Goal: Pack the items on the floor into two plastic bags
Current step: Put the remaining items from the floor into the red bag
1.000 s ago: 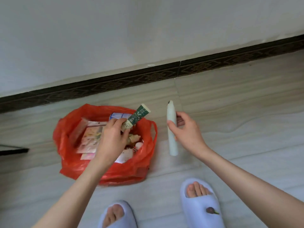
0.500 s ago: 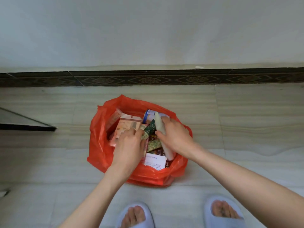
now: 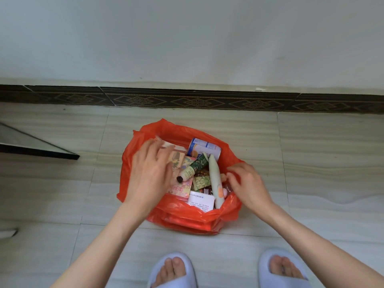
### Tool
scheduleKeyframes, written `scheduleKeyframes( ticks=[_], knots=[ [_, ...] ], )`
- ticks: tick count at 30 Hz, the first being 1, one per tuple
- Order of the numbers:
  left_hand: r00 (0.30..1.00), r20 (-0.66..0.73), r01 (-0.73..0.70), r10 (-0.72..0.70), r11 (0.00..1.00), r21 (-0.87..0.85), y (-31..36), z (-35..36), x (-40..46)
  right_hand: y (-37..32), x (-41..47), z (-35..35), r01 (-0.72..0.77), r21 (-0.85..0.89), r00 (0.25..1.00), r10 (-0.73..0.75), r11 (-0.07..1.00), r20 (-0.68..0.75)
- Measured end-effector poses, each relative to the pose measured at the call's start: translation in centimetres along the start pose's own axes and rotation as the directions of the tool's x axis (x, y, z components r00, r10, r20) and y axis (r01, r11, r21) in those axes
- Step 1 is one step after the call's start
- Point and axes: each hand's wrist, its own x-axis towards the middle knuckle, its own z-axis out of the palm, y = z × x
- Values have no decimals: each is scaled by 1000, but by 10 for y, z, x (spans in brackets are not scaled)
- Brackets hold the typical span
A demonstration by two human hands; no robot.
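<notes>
Red bag [image 3: 182, 217] looks full; left hand [image 3: 148, 173] open over contents, right hand [image 3: 245, 183] pinching the rim; next, gather the handles.

One head camera looks steeply down from above, close over the red plastic bag [image 3: 187, 217] on the floor [image 3: 322, 163], with the wall [image 3: 187, 38] at the far side.

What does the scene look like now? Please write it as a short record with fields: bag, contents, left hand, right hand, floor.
bag: red plastic bag, open, standing on the floor
contents: green tube, white tube, blue-white can, white leaflet, printed packets
left hand: left hand over the bag's left side, fingers spread, holding nothing
right hand: right hand at the bag's right rim, fingers curled; grip unclear
floor: pale tiled floor; no loose items visible
</notes>
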Motion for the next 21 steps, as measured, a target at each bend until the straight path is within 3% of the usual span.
scheduleKeyframes(
  ticks=[3,5,8,10,11,13,16,21],
  knots=[
    [978,-10,211,-210,976,56,-20,-6,11,22,6,-5,-170,8,984,170,985,-48],
    [909,105,407,-404,913,-9,-31,-9,21,31,12,-6,-396,115,918,392,911,55],
    [759,324,643,-565,731,-229,-46,-8,34,27,13,-5,-695,411,719,566,590,402],
    [662,468,749,-586,545,-377,-51,-10,42,23,11,-7,-764,524,639,556,376,532],
    [621,521,784,-586,472,-404,-51,-13,44,23,10,-8,-774,539,624,547,333,558],
    [605,550,796,-577,446,-409,-49,-17,46,23,12,-11,-763,552,637,536,337,554],
    [654,536,756,-533,476,-450,-45,-28,47,16,17,-21,-692,602,708,535,398,460],
    [743,416,669,-524,574,-472,-39,-63,42,-29,32,-60,-467,637,872,439,613,216]
  ],
)
